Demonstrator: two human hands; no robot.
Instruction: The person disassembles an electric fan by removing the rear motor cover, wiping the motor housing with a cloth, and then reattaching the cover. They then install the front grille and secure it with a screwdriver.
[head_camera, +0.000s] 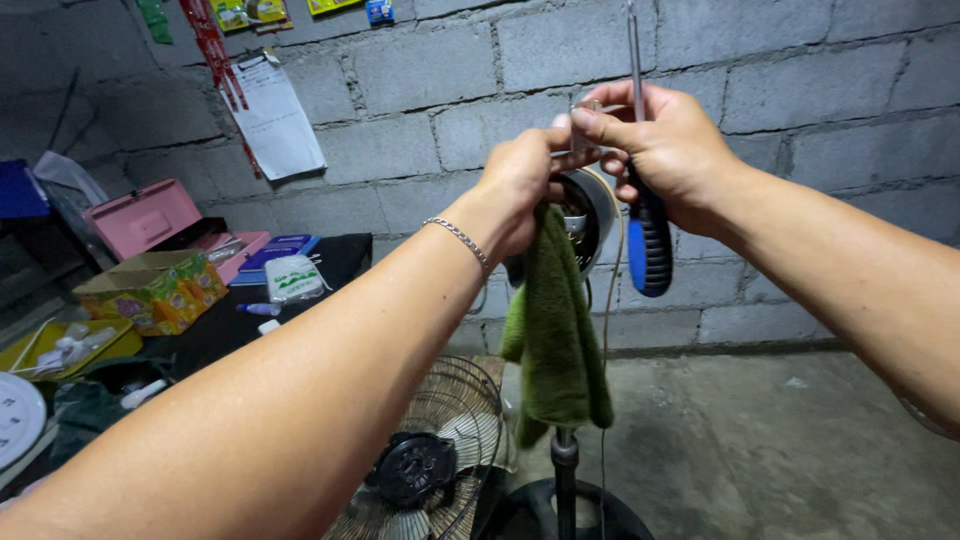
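Observation:
My left hand (520, 190) grips a green cloth (555, 330) that hangs down over the fan motor housing (590, 215) on top of a stand pole (565, 480). My right hand (665, 150) holds a screwdriver (648, 240) with a blue and black handle pointing down and its shaft pointing up; its fingertips also pinch a small part at the top of the motor. A silver bracelet (458, 238) circles my left wrist. Both hands meet at the motor.
A round wire fan grille (420, 460) lies on the floor below. At left a dark table (330, 255) carries a pink box (140, 215), a yellow carton (155, 290), a white packet (293, 278) and a yellow tray (60, 345). A grey block wall (800, 90) stands behind.

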